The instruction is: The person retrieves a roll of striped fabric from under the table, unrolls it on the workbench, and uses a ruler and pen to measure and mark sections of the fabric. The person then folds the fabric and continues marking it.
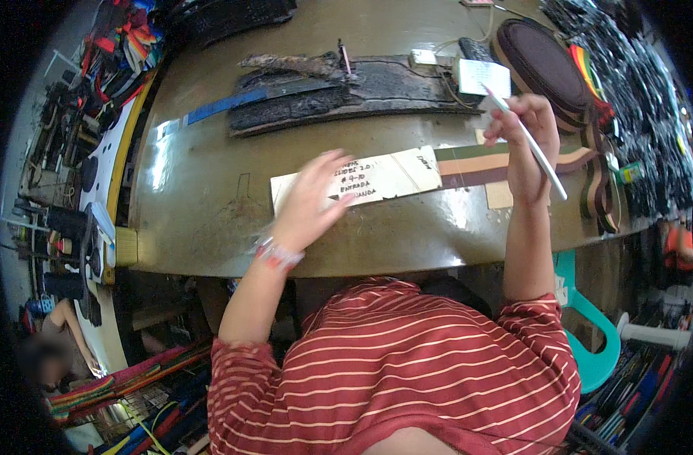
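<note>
A long white card template (407, 173) with handwriting and drawn lines lies across the middle of the table. My left hand (312, 201) is over its left part, fingers stretched out and slightly blurred; whether it presses on the card I cannot tell. Raised to the right, my right hand (530, 140) grips a slim white pen-like marker (550, 173), slanted across the fingers. Out from the card's right end runs a flat strap (487, 165) striped green, tan and brown. It continues to the right and bends in loops near the table's edge.
Behind the card lies a dark, worn board (399, 85), with a blue-ended metal ruler (225, 107) across its left part. A big coil of dark strap (540, 64) and shiny dark bundles (634, 83) occupy the right. A teal chair (598, 341) stands below. Another person is at lower left.
</note>
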Tool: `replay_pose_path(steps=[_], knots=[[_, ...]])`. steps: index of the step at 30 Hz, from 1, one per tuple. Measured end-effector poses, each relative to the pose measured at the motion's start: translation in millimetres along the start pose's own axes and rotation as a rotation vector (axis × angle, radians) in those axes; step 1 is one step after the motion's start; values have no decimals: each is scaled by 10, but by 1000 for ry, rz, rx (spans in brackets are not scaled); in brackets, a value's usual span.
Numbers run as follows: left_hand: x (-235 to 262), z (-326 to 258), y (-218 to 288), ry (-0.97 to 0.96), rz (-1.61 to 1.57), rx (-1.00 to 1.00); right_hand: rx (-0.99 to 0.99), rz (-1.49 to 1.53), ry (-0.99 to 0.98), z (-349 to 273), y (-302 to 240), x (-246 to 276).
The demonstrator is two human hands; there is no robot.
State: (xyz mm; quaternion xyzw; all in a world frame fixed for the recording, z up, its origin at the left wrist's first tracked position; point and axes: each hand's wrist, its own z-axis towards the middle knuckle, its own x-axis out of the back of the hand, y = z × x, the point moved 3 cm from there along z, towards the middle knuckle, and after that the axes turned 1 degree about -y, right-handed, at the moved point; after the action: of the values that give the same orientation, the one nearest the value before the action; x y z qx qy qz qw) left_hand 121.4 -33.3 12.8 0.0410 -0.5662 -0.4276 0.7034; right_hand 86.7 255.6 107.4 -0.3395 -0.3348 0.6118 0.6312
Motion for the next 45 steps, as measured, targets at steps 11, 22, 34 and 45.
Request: replay_pose_path(steps=[11,22,34,45], knots=[[-364,827,536,49,38,-289,-162,271,263,-1333,641,192],[-898,413,517,-359,273,-6,361,-143,757,-551,-624,1055],[783,-847,-976,-194,230,283,501,-673,-432,-120,-144,-894],[729,-1123,-1044,-34,332,357,214,-804,-757,-611,1080,-1759]])
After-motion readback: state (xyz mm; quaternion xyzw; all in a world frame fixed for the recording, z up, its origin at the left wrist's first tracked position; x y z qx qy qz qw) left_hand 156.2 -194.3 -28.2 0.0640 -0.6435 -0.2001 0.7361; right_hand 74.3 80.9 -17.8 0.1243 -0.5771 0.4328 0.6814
